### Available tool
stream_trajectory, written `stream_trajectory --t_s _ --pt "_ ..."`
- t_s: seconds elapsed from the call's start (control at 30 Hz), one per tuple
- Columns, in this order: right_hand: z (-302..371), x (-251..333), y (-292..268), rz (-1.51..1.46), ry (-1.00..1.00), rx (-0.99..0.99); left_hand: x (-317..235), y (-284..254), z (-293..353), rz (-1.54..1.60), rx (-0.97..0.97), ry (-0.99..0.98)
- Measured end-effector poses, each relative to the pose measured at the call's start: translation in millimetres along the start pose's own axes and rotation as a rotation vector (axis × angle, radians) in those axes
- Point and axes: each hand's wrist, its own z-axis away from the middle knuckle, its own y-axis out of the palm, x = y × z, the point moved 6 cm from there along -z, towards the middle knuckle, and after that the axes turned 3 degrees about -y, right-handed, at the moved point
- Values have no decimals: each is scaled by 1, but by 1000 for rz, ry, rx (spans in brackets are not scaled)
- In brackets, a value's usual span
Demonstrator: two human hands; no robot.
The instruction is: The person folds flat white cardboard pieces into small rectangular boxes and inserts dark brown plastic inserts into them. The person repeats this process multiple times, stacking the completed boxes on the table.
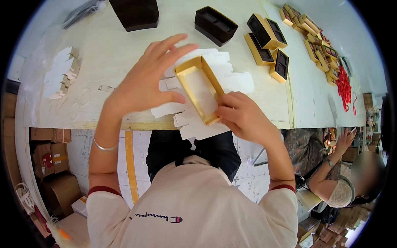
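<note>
My right hand (244, 118) pinches the lower right wall of a shallow open gold box (211, 78), which is tilted and has a white inside. Just left of the box, my left hand (151, 78) is raised with thumb and fingers spread, holding nothing. Beneath the box lies a loose pile of flat white card blanks (240, 82), some with cut tabs, overhanging the table's front edge. Farther back stands a stack of dark brown trays (215, 27).
A taller dark stack (136, 14) is at the back. Gold boxes with dark inserts (264, 43) stand right. Folded white boxes (62, 74) sit left. More gold boxes (318, 51) and red ribbons (344, 89) lie far right. A co-worker (331, 177) sits at the right.
</note>
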Motion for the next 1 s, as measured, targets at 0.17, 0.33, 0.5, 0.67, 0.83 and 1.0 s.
stream_trajectory --t_s 0.17,0.33,0.5,0.67,0.83,1.0 --pt "1 10 -15 -102 -137 -23 22 33 3 250 362 -385" --pt "-20 -27 -20 -147 197 -142 30 58 16 176 284 -216" --pt "-50 -52 22 -79 198 -24 27 65 22 208 316 -248" --pt "-52 -48 25 38 146 7 13 59 31 167 174 -153" --pt "-60 -50 26 72 223 75 17 68 31 164 174 -190" --pt "-65 -47 36 273 277 140 14 72 30 116 145 -204"
